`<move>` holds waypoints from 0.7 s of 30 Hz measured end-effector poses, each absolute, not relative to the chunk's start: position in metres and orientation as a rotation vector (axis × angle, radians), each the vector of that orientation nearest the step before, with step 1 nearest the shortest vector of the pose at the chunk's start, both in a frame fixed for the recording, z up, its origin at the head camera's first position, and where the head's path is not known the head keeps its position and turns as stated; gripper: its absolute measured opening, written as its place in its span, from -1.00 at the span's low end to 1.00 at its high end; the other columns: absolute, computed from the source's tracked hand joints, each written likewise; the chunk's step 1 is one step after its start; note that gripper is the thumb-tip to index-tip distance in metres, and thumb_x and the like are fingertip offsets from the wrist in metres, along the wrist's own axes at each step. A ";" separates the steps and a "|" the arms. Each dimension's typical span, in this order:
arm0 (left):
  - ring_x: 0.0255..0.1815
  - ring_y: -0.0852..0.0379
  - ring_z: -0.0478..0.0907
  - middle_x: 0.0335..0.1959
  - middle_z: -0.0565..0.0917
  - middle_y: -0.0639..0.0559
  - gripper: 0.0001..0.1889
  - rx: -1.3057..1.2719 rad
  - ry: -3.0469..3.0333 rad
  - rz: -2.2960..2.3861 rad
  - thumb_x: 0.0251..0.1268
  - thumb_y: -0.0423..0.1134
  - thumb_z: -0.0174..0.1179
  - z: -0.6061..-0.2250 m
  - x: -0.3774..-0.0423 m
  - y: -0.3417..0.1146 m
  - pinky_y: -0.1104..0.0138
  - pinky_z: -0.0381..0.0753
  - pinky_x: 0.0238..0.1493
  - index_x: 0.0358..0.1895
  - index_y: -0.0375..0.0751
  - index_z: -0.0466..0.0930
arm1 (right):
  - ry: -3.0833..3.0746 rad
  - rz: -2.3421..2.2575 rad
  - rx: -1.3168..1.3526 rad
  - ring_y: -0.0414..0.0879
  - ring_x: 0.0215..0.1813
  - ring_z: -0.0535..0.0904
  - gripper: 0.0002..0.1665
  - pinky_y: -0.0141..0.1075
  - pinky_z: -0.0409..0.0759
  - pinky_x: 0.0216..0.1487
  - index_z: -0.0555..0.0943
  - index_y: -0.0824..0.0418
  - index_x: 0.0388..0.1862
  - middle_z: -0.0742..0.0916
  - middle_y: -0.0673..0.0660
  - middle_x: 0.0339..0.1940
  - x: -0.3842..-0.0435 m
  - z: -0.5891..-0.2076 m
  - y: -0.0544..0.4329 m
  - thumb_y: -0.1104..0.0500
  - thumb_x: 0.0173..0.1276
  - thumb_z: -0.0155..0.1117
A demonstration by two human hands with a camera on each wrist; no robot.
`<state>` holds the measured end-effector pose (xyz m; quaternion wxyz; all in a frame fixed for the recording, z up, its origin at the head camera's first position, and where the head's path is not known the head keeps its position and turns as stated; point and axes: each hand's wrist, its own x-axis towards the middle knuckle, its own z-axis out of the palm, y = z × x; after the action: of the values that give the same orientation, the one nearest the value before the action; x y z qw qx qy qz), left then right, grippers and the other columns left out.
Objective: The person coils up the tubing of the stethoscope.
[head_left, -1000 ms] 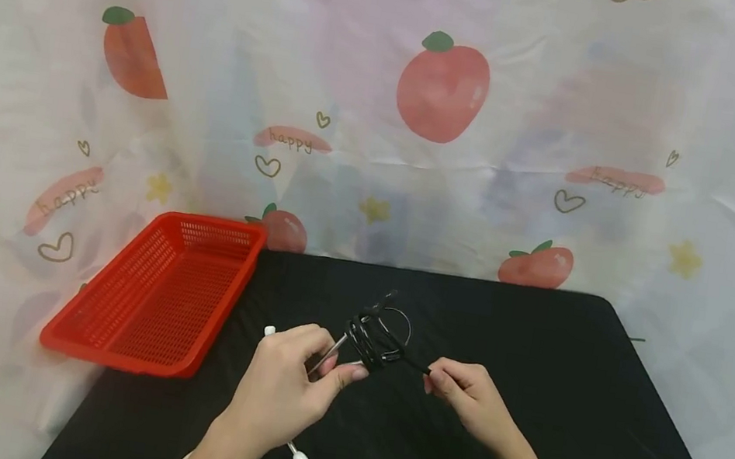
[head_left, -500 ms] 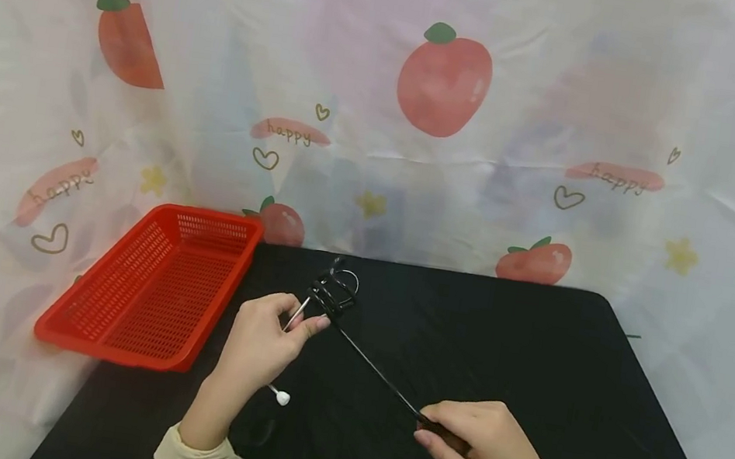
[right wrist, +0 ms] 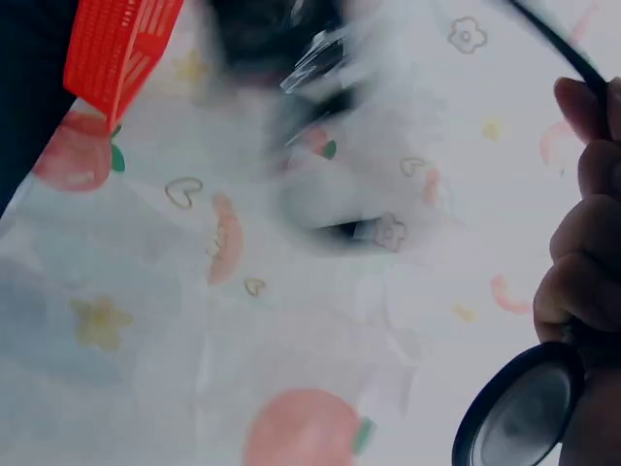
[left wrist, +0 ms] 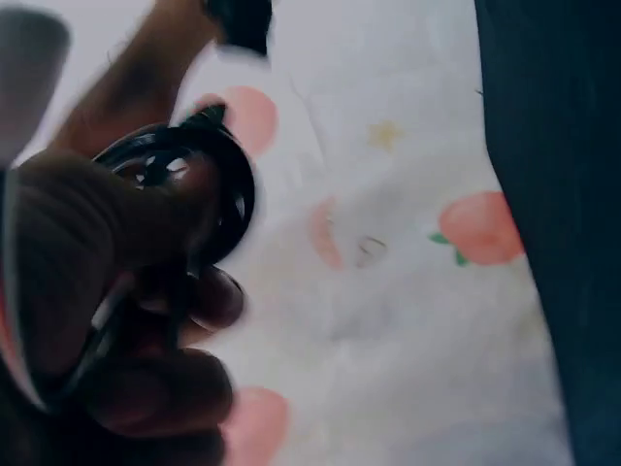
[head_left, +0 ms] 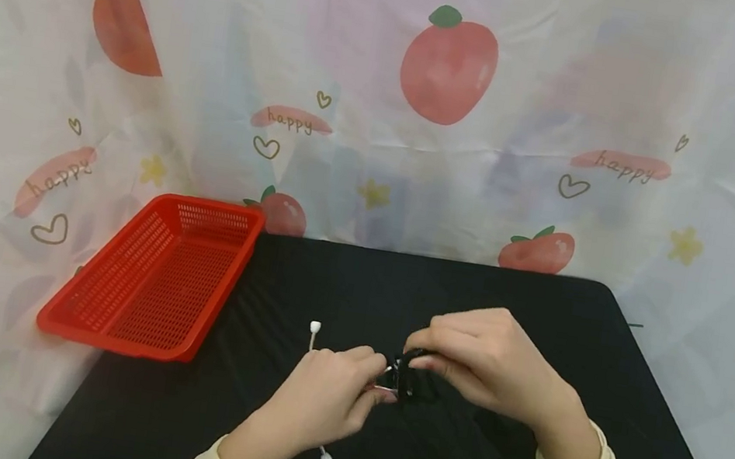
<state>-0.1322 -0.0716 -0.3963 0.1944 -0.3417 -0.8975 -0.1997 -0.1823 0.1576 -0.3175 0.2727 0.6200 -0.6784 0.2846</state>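
Observation:
A stethoscope is between my hands over the table. In the head view my left hand [head_left: 330, 393] grips its metal ear tubes, whose white eartips [head_left: 315, 326] stick out behind and in front of that hand. Black tubing [head_left: 409, 376] lies in loops around the metal just past the left fingertips; the left wrist view shows the dark loop [left wrist: 241, 184] around the fingers. My right hand [head_left: 490, 360] pinches the tubing right beside those loops. In the right wrist view a round chestpiece [right wrist: 524, 413] hangs by the right hand's curled fingers, with black tube rising above them.
A red plastic basket [head_left: 214, 318] sits at the table's back left. The table [head_left: 367, 284] is covered in black. Behind it hangs a pale fruit-print cloth [head_left: 365, 49].
The right hand went down and right, pulling the tubing taut, then came up to the loops. The left hand shifted left, then back right with the ear tubes.

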 end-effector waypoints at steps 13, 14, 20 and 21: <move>-0.70 0.40 0.08 -0.57 0.32 0.22 -0.62 -1.148 -2.093 -0.393 0.22 -0.03 0.51 -0.369 -0.103 -0.083 0.67 0.00 -0.58 -0.46 -0.02 0.43 | -1.951 1.639 1.996 -0.13 -0.48 0.44 -0.72 -0.28 0.53 -0.35 0.67 0.21 -0.15 0.71 0.10 -0.36 -0.245 -0.369 0.139 0.15 0.66 0.03; -0.69 0.41 0.09 -0.57 0.33 0.22 -0.62 -1.164 -2.089 -0.417 0.23 -0.03 0.50 -0.370 -0.104 -0.082 0.68 0.00 -0.57 -0.45 -0.02 0.43 | -1.958 1.676 2.002 -0.10 -0.50 0.41 -0.71 -0.27 0.52 -0.37 0.67 0.21 -0.16 0.70 0.11 -0.37 -0.247 -0.374 0.138 0.14 0.67 0.03; -0.66 0.46 0.16 -0.50 0.36 0.25 -0.64 -1.196 -2.165 -0.571 0.29 -0.04 0.45 -0.377 -0.108 -0.080 0.71 0.09 -0.53 -0.39 -0.02 0.40 | -1.935 1.917 1.952 -0.08 -0.63 0.21 -0.64 -0.27 0.27 -0.60 0.65 0.23 -0.20 0.49 0.12 -0.59 -0.253 -0.384 0.132 0.04 0.66 0.02; -0.64 0.47 0.19 -0.48 0.38 0.25 -0.67 -1.218 -2.183 -0.600 0.30 -0.05 0.44 -0.377 -0.109 -0.079 0.72 0.12 -0.51 -0.35 -0.02 0.42 | -1.920 1.933 1.960 -0.09 -0.63 0.18 -0.64 -0.27 0.24 -0.62 0.65 0.23 -0.20 0.45 0.12 -0.61 -0.254 -0.384 0.131 0.04 0.66 0.02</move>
<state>-0.1086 -0.0792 -0.3772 0.2814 -0.4546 -0.8149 -0.2240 -0.2536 0.1306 -0.3840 -0.1071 0.5806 -0.5688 0.5726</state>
